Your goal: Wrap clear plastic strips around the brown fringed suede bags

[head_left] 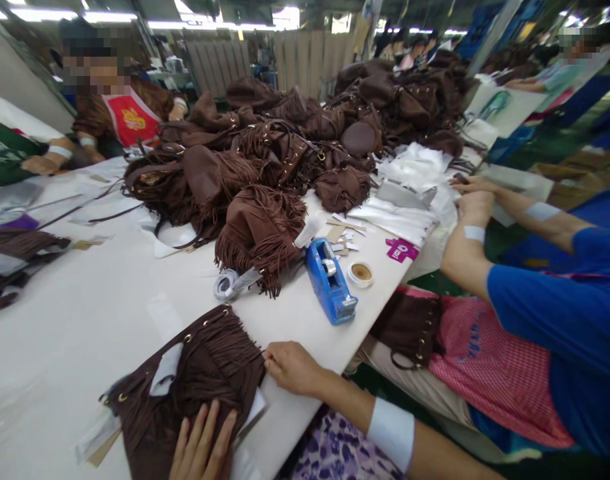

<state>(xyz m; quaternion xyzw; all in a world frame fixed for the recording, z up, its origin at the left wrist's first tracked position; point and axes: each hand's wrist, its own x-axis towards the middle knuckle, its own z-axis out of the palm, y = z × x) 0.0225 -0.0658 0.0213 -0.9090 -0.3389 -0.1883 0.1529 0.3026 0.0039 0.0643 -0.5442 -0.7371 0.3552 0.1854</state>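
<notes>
A dark brown fringed bag (195, 373) lies flat on the white table in front of me, with metal eyelets along its top edge. On its lower part rests my left hand (205, 443), flat with the fingers spread. My right hand (295, 368) is closed in a pinch at the bag's right edge, where the tip of a fringe strand meets the fingers. A rolled white piece (166, 369) sits on top of the bag. White material peeks out from under its right side.
Beyond the bag stand a blue tape dispenser (331, 283), a tape roll (361, 273) and a purple tag (401, 250). A heap of brown bags (265, 153) covers the table's far part. A co-worker in a blue shirt (559, 320) sits at right; another person (119, 113) is across.
</notes>
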